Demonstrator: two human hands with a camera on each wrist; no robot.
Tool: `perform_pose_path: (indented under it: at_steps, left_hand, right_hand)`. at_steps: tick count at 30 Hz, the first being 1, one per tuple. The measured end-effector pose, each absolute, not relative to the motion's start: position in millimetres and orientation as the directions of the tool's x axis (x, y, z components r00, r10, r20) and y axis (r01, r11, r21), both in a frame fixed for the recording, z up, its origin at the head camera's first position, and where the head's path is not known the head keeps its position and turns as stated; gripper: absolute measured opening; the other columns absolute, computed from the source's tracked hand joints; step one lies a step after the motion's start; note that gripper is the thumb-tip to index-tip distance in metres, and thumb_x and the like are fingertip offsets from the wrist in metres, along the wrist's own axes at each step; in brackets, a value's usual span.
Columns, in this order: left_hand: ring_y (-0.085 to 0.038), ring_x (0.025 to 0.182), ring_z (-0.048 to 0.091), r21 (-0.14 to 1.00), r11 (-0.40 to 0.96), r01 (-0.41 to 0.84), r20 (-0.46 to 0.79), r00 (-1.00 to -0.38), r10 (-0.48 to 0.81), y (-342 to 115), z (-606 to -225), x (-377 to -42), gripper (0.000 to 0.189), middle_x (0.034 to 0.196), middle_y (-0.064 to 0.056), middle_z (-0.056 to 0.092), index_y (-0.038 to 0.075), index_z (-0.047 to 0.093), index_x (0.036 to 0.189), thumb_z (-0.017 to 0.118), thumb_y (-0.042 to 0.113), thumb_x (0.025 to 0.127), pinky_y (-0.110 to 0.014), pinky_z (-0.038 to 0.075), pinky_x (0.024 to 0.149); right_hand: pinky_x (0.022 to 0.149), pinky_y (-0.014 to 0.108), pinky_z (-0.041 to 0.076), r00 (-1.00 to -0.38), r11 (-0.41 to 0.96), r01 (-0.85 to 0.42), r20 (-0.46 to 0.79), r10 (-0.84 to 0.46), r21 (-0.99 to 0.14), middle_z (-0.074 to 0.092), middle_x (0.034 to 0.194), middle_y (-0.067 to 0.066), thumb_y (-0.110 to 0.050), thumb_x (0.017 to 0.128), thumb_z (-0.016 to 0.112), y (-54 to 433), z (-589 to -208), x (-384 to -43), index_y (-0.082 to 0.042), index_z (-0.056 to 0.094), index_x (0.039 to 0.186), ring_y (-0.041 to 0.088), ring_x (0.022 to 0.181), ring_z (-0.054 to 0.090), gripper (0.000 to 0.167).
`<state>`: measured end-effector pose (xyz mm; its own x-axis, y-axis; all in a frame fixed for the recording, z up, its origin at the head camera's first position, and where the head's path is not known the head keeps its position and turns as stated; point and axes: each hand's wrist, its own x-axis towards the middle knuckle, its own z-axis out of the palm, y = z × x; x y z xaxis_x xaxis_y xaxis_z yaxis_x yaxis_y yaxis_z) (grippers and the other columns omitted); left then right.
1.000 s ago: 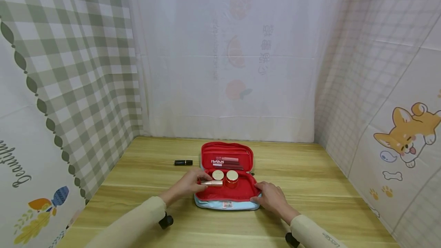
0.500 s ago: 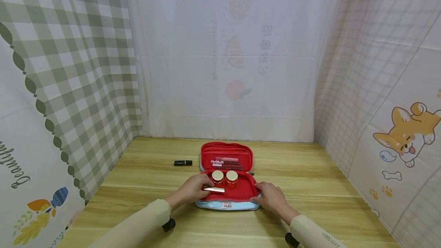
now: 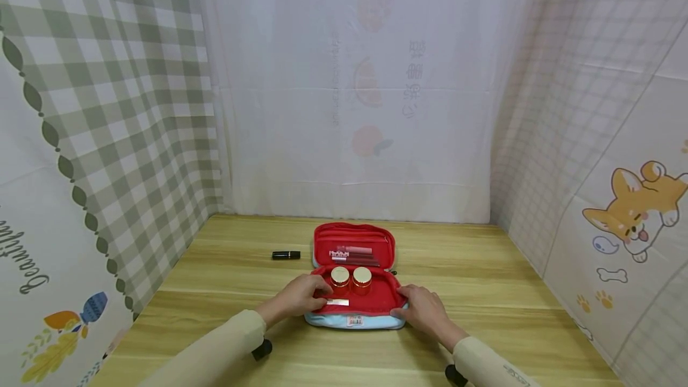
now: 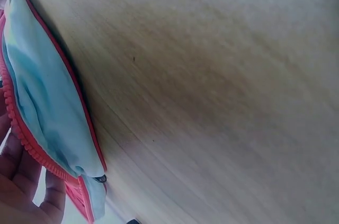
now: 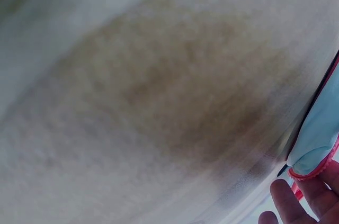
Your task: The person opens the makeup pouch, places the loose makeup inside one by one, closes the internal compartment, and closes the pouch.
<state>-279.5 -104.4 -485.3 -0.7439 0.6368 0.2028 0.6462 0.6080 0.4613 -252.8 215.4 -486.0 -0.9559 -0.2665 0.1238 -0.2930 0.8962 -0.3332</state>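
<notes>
An unzipped light blue cosmetic bag (image 3: 376, 321) with red lining lies on the table, lid folded back. My left hand (image 3: 298, 296) reaches over its left side and pinches one end of a slim, shiny pale lipstick tube (image 3: 338, 302), low inside the bag in front of two jars. The gold-lidded red jars (image 3: 340, 276) stand side by side. In the left wrist view, my fingers (image 4: 29, 171) are behind the zipper edge, hiding the tube. My right hand (image 3: 424, 306) grips the bag's right front rim, thumb outside and fingers over the edge.
Several pink and dark red slim cosmetics (image 3: 355, 254) sit in the lid's clear pocket. A black lipstick (image 3: 286, 255) lies on the wooden table (image 3: 236, 279) left of the bag. Fabric curtains (image 3: 349, 136) enclose the back and sides.
My left hand has lowered the pale tube from beside the left jar to the front of the bag, moving it nearer me. My right hand keeps its grip on the rim.
</notes>
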Motion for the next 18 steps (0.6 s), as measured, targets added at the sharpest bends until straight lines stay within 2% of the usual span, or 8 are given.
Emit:
perform_pose_path:
  at_steps: [12, 18]
  left_hand:
    - [-0.020, 0.100, 0.061, 0.578, 0.616, 0.535, 0.152, -0.812, 0.563, -112.1, -477.9, -282.5, 0.023, 0.110, -0.005, 0.068, 0.001, 0.073, 0.110, 0.072, 0.006, 0.088, -0.037, 0.053, 0.087]
    - [-0.024, 0.102, 0.061, 0.594, 0.597, 0.538, 0.187, -0.815, 0.548, -122.1, -478.1, -288.8, 0.024, 0.110, -0.007, 0.067, 0.001, 0.071, 0.113, 0.071, 0.005, 0.089, -0.045, 0.052, 0.089]
  right_hand:
    - [0.083, 0.054, 0.049, -0.956, 0.895, -0.293, 0.123, -0.267, -0.336, 0.069, 0.111, 0.012, -0.030, 0.075, 0.086, 215.7, -488.3, -254.7, -0.001, 0.071, 0.116, 0.033, 0.102, 0.063, 0.052]
    - [0.083, 0.054, 0.049, -0.955, 0.893, -0.295, 0.129, -0.266, -0.341, 0.069, 0.112, 0.012, -0.030, 0.075, 0.086, 215.1, -488.7, -254.7, -0.001, 0.071, 0.116, 0.033, 0.102, 0.063, 0.052]
